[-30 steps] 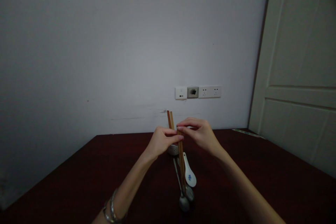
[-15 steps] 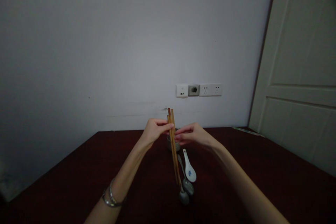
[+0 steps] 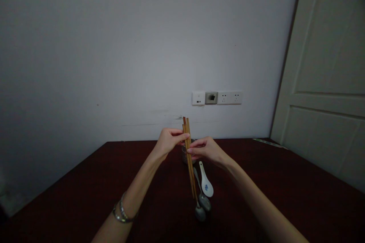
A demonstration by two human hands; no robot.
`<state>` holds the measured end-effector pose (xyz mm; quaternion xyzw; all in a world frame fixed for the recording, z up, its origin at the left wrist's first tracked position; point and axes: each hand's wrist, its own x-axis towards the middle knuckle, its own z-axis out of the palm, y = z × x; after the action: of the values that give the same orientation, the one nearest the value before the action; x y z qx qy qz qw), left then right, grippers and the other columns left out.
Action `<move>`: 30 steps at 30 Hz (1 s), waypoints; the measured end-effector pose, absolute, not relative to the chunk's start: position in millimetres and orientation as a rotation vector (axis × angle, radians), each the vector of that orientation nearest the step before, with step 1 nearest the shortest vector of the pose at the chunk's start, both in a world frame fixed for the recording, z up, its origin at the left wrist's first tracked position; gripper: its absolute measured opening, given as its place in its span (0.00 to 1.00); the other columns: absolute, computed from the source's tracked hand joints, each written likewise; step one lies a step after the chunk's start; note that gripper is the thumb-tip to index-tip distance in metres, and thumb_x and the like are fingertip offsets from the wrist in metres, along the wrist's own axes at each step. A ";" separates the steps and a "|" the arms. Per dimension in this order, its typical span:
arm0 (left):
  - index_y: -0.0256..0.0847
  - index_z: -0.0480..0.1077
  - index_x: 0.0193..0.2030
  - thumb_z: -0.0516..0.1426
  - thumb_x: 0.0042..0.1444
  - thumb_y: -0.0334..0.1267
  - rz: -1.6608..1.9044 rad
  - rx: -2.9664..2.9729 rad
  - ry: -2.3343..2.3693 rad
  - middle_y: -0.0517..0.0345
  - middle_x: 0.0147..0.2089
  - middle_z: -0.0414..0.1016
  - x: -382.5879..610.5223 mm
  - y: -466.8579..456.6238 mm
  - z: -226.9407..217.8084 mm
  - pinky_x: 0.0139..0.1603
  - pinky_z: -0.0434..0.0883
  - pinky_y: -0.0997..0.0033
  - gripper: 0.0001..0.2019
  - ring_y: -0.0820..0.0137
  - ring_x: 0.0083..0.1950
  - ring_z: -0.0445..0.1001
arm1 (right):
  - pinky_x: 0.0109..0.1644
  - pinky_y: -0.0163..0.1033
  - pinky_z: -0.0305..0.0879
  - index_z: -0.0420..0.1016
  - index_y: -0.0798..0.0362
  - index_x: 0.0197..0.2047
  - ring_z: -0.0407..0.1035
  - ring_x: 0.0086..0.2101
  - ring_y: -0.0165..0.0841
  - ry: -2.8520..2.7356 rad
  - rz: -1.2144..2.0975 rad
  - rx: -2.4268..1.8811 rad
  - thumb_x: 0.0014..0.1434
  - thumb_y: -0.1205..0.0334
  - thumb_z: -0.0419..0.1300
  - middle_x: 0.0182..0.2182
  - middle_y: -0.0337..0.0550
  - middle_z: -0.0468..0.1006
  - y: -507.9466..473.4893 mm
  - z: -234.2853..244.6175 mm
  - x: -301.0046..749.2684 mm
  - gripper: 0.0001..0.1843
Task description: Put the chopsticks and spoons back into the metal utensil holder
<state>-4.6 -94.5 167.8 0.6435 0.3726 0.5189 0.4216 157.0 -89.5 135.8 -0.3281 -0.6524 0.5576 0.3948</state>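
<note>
A bundle of wooden chopsticks [image 3: 190, 174] stands nearly upright above the dark red table [image 3: 85, 197]. My left hand [image 3: 169, 142] pinches the bundle near its top from the left. My right hand [image 3: 205, 150] pinches it a little lower from the right. Under the chopstick tips lie two metal spoons [image 3: 201, 205] and a white ceramic spoon with a blue mark [image 3: 206, 185]. A small cup [image 3: 184, 156] sits on the table behind my hands, mostly hidden. Bracelets circle my left wrist.
A white wall with a row of sockets [image 3: 217, 98] rises behind the table. A pale door [image 3: 327, 83] stands at the right. A thin strip [image 3: 268, 143] lies at the table's far right corner.
The chopsticks have moved slightly left and up and stand straighter. My right hand has dropped from the top of the bundle to a lower grip.
</note>
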 end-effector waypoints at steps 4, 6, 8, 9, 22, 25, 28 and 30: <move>0.32 0.75 0.26 0.63 0.38 0.40 1.299 1.599 0.939 0.51 0.28 0.75 -4.2 -92.8 167.2 0.30 0.70 0.71 0.11 0.72 0.28 0.71 | 0.36 0.40 0.69 0.77 0.59 0.29 0.70 0.25 0.28 -1.655 1.404 -0.831 0.36 0.55 0.67 0.23 0.41 0.76 -88.3 134.3 156.5 0.17; 0.32 0.75 0.26 0.63 0.38 0.40 1.291 1.599 0.944 0.52 0.28 0.75 -4.2 -90.9 165.9 0.30 0.70 0.72 0.11 0.72 0.28 0.71 | 0.36 0.39 0.69 0.76 0.59 0.28 0.70 0.25 0.28 -1.651 1.411 -0.835 0.35 0.55 0.68 0.23 0.41 0.76 -86.5 132.8 156.4 0.17; 0.32 0.75 0.26 0.63 0.38 0.40 1.278 1.594 0.951 0.52 0.28 0.75 -4.3 -89.0 164.4 0.30 0.70 0.72 0.11 0.73 0.28 0.71 | 0.36 0.40 0.69 0.76 0.59 0.28 0.70 0.24 0.28 -1.643 1.418 -0.848 0.35 0.56 0.68 0.23 0.41 0.76 -84.9 131.6 156.3 0.17; 0.32 0.75 0.26 0.63 0.38 0.40 1.273 1.590 0.953 0.52 0.28 0.75 -4.4 -88.2 163.7 0.30 0.70 0.72 0.11 0.72 0.28 0.71 | 0.35 0.40 0.69 0.76 0.59 0.28 0.70 0.24 0.28 -1.641 1.418 -0.855 0.34 0.56 0.68 0.23 0.41 0.76 -84.3 131.2 156.2 0.17; 0.32 0.74 0.27 0.62 0.41 0.41 1.276 1.625 0.944 0.53 0.27 0.75 -3.1 -87.7 161.0 0.30 0.69 0.73 0.12 0.72 0.28 0.71 | 0.32 0.37 0.70 0.75 0.60 0.26 0.70 0.23 0.28 -1.599 1.436 -0.834 0.33 0.56 0.68 0.23 0.41 0.76 -81.7 127.7 154.8 0.17; 0.32 0.74 0.27 0.62 0.40 0.41 1.299 1.623 0.945 0.53 0.27 0.75 -1.5 -88.5 161.8 0.32 0.69 0.72 0.12 0.71 0.29 0.72 | 0.32 0.37 0.70 0.75 0.60 0.26 0.70 0.24 0.29 -1.575 1.451 -0.813 0.33 0.57 0.69 0.23 0.42 0.77 -80.2 125.7 154.2 0.17; 0.32 0.74 0.29 0.62 0.40 0.39 1.321 1.609 0.939 0.52 0.30 0.76 0.4 -89.3 162.3 0.36 0.68 0.71 0.11 0.70 0.32 0.72 | 0.31 0.37 0.70 0.75 0.60 0.26 0.70 0.24 0.29 -1.563 1.456 -0.810 0.33 0.57 0.69 0.23 0.42 0.76 -79.2 124.4 152.9 0.17; 0.32 0.74 0.33 0.62 0.40 0.37 1.322 1.601 0.919 0.51 0.33 0.76 1.8 -89.8 162.4 0.39 0.68 0.70 0.13 0.70 0.34 0.72 | 0.31 0.36 0.70 0.75 0.60 0.25 0.70 0.24 0.29 -1.564 1.454 -0.816 0.33 0.57 0.69 0.22 0.42 0.76 -79.1 124.0 151.8 0.17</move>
<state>1.8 -89.8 162.4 0.6394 0.3670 0.5278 0.4218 151.8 -79.1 124.0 -0.3246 -0.6225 0.5787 0.4150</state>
